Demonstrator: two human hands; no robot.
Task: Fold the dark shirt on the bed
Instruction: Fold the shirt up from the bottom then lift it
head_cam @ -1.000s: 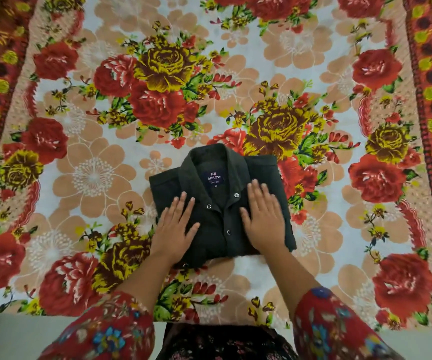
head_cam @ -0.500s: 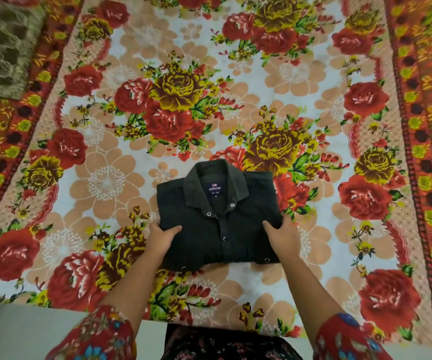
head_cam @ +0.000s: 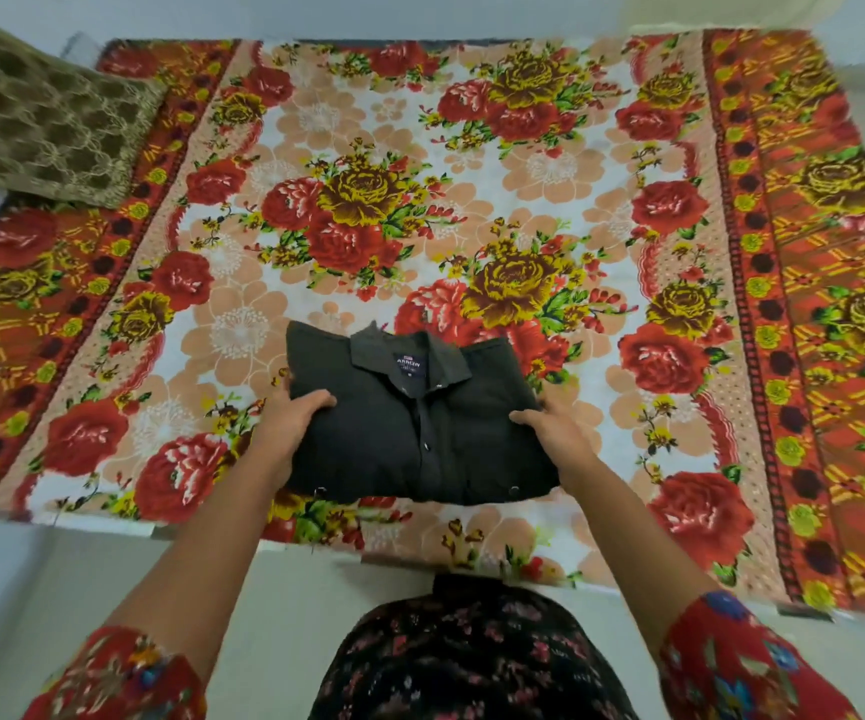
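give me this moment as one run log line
stage: fold done | shirt: folded, collar up | left hand: gripping left edge | right hand: gripping right edge

Matt dark cloth shirt (head_cam: 420,428) with shiny metal snaps is lying on printed floral cotton bedsheet (head_cam: 549,168); lace-textured cushion (head_cam: 50,132) at ten o'clock.

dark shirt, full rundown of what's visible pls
The dark shirt is charcoal, woven-looking fabric, folded into a compact rectangle with collar up and front placket showing. A navy neck label sits inside the collar; small snaps or buttons run down the front and along the near edge. It sits near the front edge of the floral bedsheet. The left hand and right hand each have a grip on a side, thumbs on top, fingers tucked underneath. Whether it is lifted off the sheet cannot be told.
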